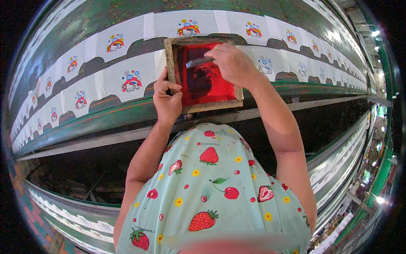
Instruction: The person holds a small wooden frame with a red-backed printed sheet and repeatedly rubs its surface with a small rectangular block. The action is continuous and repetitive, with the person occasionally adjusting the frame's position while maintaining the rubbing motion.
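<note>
Head-worn fisheye view, facing down, close

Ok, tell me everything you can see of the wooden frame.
The wooden frame is a shallow, roughly square box of worn, brownish bars. Its inside is smeared a glossy bright red, with a dark patch toward the middle. It lies flat, slightly askew in the view, over the nearer row of white printed pieces on the green table. The left hand grips its left side; the right hand holds a dark bar-like tool over the red interior.
</note>
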Available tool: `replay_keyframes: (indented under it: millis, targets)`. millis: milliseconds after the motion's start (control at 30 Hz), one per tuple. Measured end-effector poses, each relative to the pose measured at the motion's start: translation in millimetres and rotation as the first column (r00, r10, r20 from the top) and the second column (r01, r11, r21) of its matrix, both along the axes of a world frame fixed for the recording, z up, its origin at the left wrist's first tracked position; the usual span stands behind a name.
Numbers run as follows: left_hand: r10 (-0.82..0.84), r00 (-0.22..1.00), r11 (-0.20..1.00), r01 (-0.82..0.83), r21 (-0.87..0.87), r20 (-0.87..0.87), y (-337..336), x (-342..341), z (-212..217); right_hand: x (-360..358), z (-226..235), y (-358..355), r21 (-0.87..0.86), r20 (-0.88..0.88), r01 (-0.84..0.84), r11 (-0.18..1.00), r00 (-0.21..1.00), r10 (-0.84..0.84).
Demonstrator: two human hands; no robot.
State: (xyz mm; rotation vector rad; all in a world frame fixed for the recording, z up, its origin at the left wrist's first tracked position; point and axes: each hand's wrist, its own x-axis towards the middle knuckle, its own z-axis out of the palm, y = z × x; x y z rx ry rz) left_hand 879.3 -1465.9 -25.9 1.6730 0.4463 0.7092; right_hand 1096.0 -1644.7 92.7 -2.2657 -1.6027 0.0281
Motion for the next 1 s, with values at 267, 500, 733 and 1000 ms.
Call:
replay_keyframes:
  millis: [267, 500, 733, 1000]
  targets:
    - [0.016, 0.999, 0.993, -0.012, 0.116, -0.037, 0, -1, 6, 2, -17, 8, 0.06, 0.077, 0.087, 0.994, 0.993, -0.092]
    - [0.017, 0.997, 0.992, -0.007, 0.124, -0.081, -1, -1, 11, -81, -18, -32, 0.071, 0.069, 0.044, 0.997, 0.996, -0.049]
    - [0.006, 0.99, 0.991, 0.014, 0.132, -0.143, 2, -2, 19, -119, -18, -59, 0.077, -0.043, 0.027, 0.997, 0.999, -0.024]
    - [-0.009, 0.999, 0.986, 0.016, 0.164, -0.044, -12, 10, 31, -109, -26, -120, 0.312, -0.258, 0.234, 0.921, 0.954, -0.155]
